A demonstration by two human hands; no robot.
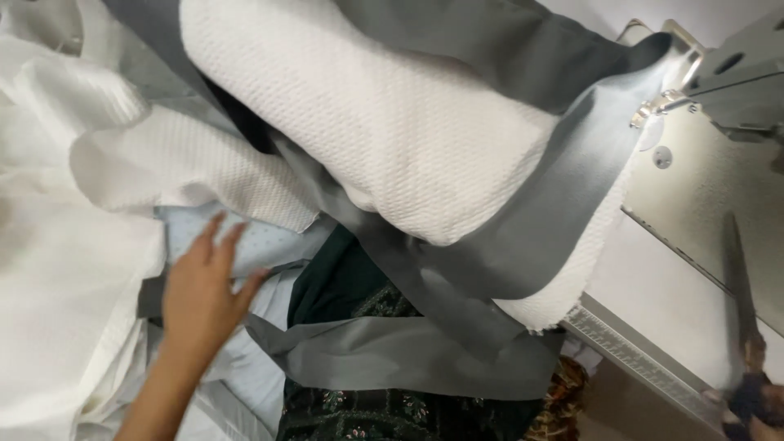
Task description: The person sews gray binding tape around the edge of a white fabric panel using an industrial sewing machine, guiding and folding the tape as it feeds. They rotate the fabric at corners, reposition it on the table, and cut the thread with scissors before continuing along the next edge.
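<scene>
My left hand point(200, 298) reaches in from the lower left with its fingers spread and holds nothing. Its fingertips touch a pale blue dotted cloth point(261, 241), just below the edge of a white textured fabric point(408, 139). A wide grey fabric band point(506, 245) borders the white fabric and hangs down over the middle. Only a blurred sliver of my right hand point(755, 416) shows at the bottom right corner. It grips the handles of dark scissors point(737, 286), whose blades point up and away.
A sewing machine point(735, 73) stands at the upper right on a pale table point(670, 286) with a ruler strip along its edge. More white cloth point(57, 269) is piled on the left. Dark green embroidered cloth point(351, 286) lies below the grey band.
</scene>
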